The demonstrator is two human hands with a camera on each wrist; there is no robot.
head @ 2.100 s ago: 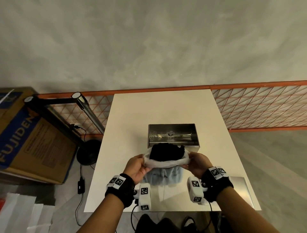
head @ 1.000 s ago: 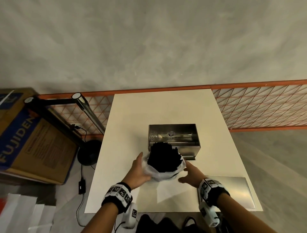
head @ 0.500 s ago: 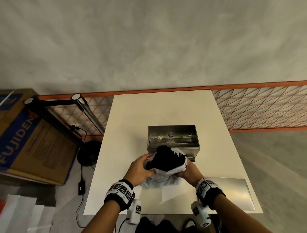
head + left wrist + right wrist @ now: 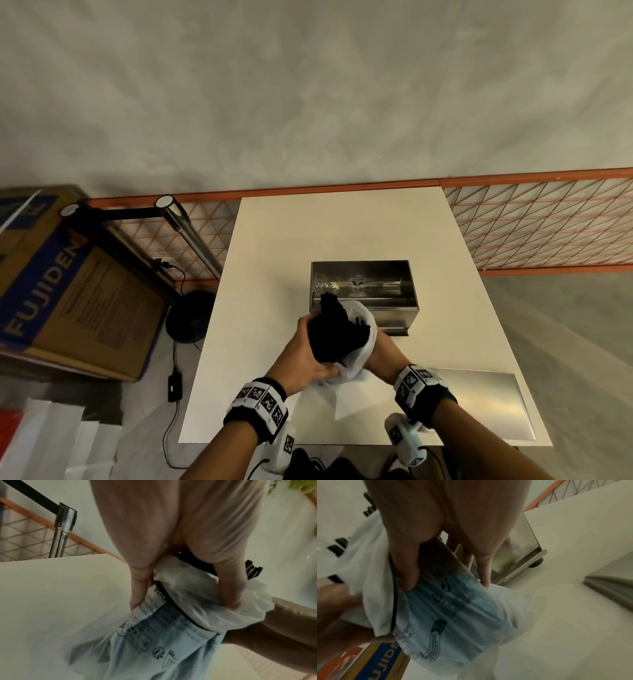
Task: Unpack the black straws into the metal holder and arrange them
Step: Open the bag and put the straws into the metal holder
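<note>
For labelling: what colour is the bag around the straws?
Translucent white plastic bag with dark printed text; left wrist view shows it best.

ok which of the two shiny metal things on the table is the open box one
The metal holder just beyond the black straws: a box with upright walls and an open top. The other, a flat metal sheet, lies at the table's near right corner.

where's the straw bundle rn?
Head view: the black straws sit centre-table, still partly in the plastic bag, held between left hand and right hand, just in front of the metal holder.
</note>
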